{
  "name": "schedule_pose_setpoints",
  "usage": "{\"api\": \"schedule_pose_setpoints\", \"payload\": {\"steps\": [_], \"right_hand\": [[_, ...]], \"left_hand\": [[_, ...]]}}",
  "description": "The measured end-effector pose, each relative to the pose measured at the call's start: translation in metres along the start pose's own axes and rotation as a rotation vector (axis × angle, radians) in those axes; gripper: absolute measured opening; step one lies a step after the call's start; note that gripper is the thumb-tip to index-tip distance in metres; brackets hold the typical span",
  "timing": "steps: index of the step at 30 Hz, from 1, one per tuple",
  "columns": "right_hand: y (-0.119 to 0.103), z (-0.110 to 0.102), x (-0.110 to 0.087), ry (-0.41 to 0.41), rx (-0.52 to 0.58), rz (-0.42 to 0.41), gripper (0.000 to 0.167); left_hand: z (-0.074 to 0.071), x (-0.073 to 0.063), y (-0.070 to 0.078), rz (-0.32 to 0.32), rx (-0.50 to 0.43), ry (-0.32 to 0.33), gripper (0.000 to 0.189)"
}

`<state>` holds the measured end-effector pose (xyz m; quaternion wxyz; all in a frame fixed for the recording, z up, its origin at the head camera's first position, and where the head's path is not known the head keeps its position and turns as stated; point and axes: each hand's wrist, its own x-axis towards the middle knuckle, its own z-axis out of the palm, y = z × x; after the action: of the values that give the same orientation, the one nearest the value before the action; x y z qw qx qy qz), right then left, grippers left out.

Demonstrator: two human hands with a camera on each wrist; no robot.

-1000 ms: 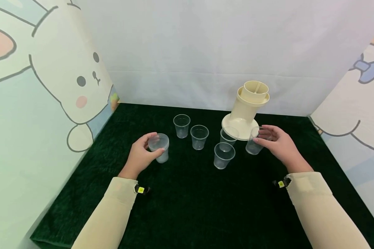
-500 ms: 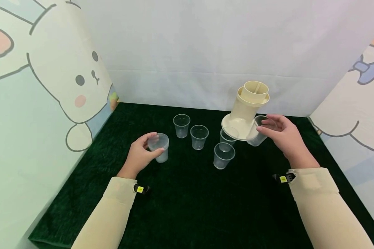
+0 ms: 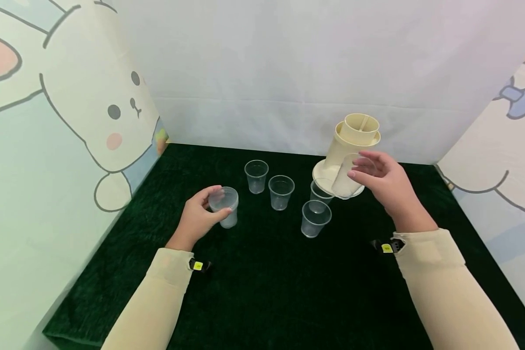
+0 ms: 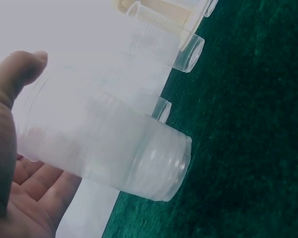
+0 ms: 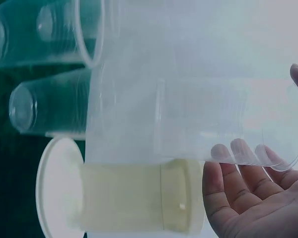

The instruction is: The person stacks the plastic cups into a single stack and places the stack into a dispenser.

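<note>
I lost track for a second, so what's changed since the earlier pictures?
The right hand has carried its clear plastic cup up and slightly left in the head view, now in front of the cream plastic stand. Nothing was newly gripped or let go. The left hand still holds the cup stack; the four standing cups and stand stayed put.

Head view bright; wrist views hazy, cup stack washed out.

On the cloth we see four cups right of the cup stack, the stand behind the cup in the right hand.
</note>
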<state>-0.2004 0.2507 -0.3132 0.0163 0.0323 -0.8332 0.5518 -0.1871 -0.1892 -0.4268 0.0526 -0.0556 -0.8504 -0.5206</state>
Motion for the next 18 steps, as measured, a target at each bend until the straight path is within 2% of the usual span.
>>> {"api": "schedule_pose_setpoints", "payload": {"steps": [7, 18], "right_hand": [[-0.011, 0.019, 0.001, -0.028, 0.043, -0.04, 0.072], [-0.023, 0.052, 0.005, -0.127, 0.105, -0.084, 0.065]], "left_hand": [[0.001, 0.0, -0.001, 0.009, -0.009, 0.0, 0.069], [0.0, -0.001, 0.0, 0.005, -0.012, 0.001, 0.07]]}}
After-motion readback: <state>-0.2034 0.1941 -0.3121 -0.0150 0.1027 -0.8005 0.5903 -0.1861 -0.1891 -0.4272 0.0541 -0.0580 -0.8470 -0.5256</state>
